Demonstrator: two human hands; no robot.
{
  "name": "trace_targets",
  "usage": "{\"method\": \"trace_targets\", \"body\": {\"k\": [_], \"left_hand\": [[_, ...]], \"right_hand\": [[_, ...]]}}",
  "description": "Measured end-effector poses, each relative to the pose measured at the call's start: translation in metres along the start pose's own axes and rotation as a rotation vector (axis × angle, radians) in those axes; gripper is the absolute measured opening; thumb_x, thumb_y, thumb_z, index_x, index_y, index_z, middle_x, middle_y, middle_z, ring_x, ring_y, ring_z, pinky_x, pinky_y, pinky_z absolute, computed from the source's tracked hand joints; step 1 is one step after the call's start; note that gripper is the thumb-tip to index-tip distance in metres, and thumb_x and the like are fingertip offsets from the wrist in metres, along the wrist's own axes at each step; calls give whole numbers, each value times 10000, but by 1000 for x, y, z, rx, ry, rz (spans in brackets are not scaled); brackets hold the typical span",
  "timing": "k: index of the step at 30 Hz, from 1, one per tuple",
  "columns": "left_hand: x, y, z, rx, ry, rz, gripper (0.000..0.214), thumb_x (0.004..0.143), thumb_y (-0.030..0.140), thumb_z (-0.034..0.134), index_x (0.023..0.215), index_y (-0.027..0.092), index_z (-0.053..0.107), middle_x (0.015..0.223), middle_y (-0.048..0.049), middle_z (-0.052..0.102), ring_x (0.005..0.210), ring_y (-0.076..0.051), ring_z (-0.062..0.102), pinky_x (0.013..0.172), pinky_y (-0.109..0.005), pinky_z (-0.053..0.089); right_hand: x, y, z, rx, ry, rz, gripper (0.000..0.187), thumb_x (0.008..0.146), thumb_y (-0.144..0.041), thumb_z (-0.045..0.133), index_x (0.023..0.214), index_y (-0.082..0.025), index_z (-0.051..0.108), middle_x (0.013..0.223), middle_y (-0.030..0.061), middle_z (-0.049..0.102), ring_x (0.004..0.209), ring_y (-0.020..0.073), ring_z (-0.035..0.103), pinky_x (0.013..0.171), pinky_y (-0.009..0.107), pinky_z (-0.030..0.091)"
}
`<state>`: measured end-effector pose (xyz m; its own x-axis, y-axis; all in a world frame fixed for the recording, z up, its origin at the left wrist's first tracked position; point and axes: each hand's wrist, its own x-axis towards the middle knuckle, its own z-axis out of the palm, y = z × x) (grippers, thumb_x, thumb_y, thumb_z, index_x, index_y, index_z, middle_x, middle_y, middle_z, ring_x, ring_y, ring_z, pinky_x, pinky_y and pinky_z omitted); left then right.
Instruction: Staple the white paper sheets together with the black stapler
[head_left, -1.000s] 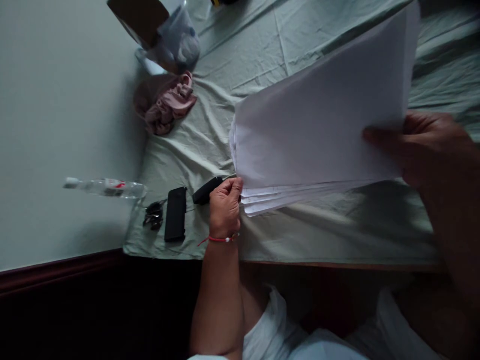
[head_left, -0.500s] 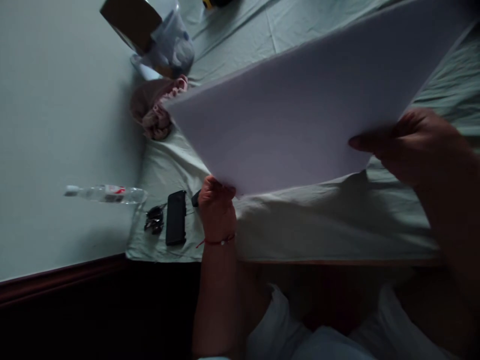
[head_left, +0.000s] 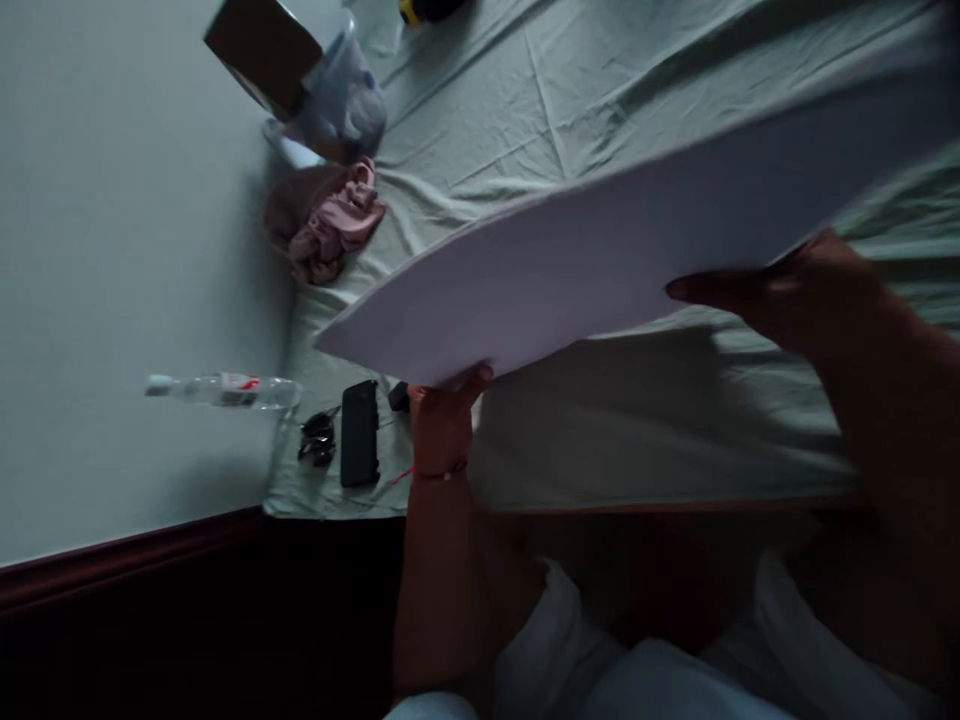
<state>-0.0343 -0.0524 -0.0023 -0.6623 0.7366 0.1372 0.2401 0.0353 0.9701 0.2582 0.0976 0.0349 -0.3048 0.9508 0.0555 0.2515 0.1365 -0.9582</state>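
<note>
A stack of white paper sheets is lifted off the pale green sheet and tilted, nearly edge-on to me. My left hand, with a red string bracelet on the wrist, grips the stack's near left edge. My right hand grips the stack's right side, thumb over the top face. A small black object lies just left of my left hand, partly hidden.
A black phone and dark keys lie near the sheet's left edge. A clear water bottle lies on the pale surface. Pink cloth, a plastic bag and a brown box lie farther back.
The paper stack has been lifted from the sheet and swung flatter and leftward, both hands still gripping it. The black object beside my left hand is now mostly hidden.
</note>
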Motion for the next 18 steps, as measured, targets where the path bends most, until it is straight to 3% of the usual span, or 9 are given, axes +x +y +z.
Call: {"method": "trace_targets", "body": {"k": [3, 7, 9, 11, 16, 18], "left_hand": [[-1, -6, -10, 18, -16, 93, 548, 589, 395, 937, 1049, 250, 678, 1063, -38, 731, 1093, -238, 664, 1123, -408, 480], [-2, -11, -17, 129, -170, 15, 397, 629, 421, 931, 929, 254, 731, 998, -46, 747, 1061, -265, 683, 1111, -455, 498], [-2, -9, -15, 117, -209, 8, 454, 604, 458, 945, 952, 260, 730, 1054, -55, 744, 1103, -265, 675, 1097, -440, 509], [-3, -6, -10, 72, -196, 26, 529, 586, 507, 946, 994, 263, 716, 1080, -54, 737, 1096, -251, 677, 1066, -414, 526], [-4, -3, -5, 169, -194, 87, 406, 649, 467, 922, 918, 235, 725, 954, -46, 736, 976, -226, 679, 1073, -396, 505], [-3, -5, -8, 137, -148, 129, 428, 636, 446, 930, 948, 236, 724, 957, -41, 730, 994, -228, 673, 1064, -388, 506]], "right_hand": [[-1, 1, 0, -51, 47, 51, 316, 597, -382, 722, 660, -117, 561, 765, -9, 555, 831, 163, 560, 708, 345, 450], [3, 9, 0, 82, -70, 16, 383, 532, -309, 772, 830, -132, 611, 909, 3, 594, 897, 170, 556, 784, 364, 451], [5, 13, 1, 111, -46, 0, 446, 520, -274, 779, 908, -139, 605, 965, 3, 590, 932, 171, 548, 812, 370, 447], [5, 14, 3, 99, 19, 8, 437, 536, -287, 772, 907, -135, 599, 948, -2, 587, 937, 168, 544, 818, 369, 442], [4, 11, 5, 158, -61, 27, 414, 530, -237, 776, 892, -148, 595, 917, -2, 587, 881, 140, 549, 824, 333, 441], [3, 10, 6, 149, -35, 37, 399, 549, -240, 769, 892, -147, 589, 909, -4, 581, 881, 136, 542, 826, 334, 439]]}}
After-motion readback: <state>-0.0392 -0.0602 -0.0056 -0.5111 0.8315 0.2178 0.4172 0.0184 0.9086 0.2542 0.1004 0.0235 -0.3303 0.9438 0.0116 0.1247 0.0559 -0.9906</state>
